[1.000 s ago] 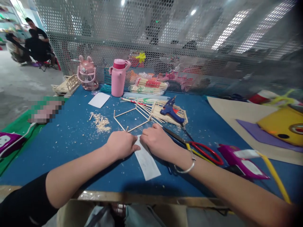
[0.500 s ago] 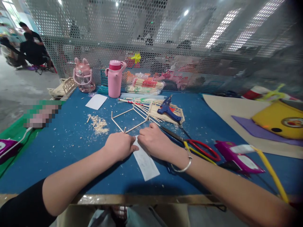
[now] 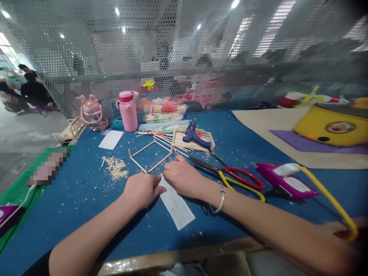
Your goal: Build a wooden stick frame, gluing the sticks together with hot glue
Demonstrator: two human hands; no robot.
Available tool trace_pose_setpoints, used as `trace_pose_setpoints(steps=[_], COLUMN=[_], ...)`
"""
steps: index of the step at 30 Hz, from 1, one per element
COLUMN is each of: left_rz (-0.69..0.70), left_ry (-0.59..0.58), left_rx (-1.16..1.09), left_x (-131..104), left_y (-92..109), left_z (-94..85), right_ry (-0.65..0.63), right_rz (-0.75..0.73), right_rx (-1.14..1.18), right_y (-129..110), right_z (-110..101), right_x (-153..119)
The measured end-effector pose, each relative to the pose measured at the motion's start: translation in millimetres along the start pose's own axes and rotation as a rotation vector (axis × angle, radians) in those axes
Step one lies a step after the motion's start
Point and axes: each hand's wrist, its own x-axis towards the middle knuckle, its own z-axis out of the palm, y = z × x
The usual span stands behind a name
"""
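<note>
Head view: left hand [image 3: 142,189] and right hand [image 3: 182,177] curled at white paper strip [image 3: 178,209], centre, grip hidden. Pale wooden-stick frame [image 3: 160,161] just above; red-and-yellow-handled scissors [image 3: 222,170] right. Yellow container's [image 3: 309,124] round emblem [image 3: 340,127], far right: unreadable.

Our blue desk [image 3: 74,195] carries a stick frame [image 3: 160,161], wood scraps [image 3: 115,168], a white paper strip [image 3: 178,211], scissors [image 3: 211,168] and a pink bottle [image 3: 129,115].

The worktop [image 3: 149,239] is blue. Toward its front edge the paper strip [image 3: 178,211] is white; the stick frame [image 3: 160,162] is pale straw. The scissors [image 3: 214,168] have red and yellow handles, the glue gun [image 3: 196,138] is deep blue. By the back edge, the flask [image 3: 129,115] is pink, crimson-banded below its lid.
</note>
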Motion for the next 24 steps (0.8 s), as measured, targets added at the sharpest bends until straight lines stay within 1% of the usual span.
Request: trace_pose_setpoints(steps=[2, 6, 9, 13, 17, 21, 24], left_rz=[0.005, -0.005, -0.002, -0.013, -0.017, -0.022, -0.028], left_ry=[0.002, -0.001, -0.006, -0.007, 0.0, -0.017, -0.027], left_rx=[0.012, 0.015, 0.019, 0.013, 0.009, 0.004, 0.015], left_x=[0.2, -0.3, -1.0, -1.0, -0.7, -0.6, -0.3], left_y=[0.1, 1.0, 1.6, 1.3, 1.1, 1.5, 1.8], left_z=[0.1, -1.2, -2.6, -2.4, -1.5, -1.9, -2.1], right_ry=[0.018, -0.004, 0.016, -0.031, -0.024, -0.09, -0.064], right_rz=[0.02, -0.014, 0.007, -0.009, 0.04, 0.004, 0.037], right_rx=[0.004, -0.005, -0.007, -0.005, 0.009, -0.006, -0.005], right_y=[0.2, -0.4, -1.4, -2.4, -1.5, -1.3, -2.0], right_z=[0.4, -0.2, -1.7, -4.0, -5.1, -7.5, -9.4], right_x=[0.7, 0.7, 0.1, 0.4, 1.6, 2.2, 2.1])
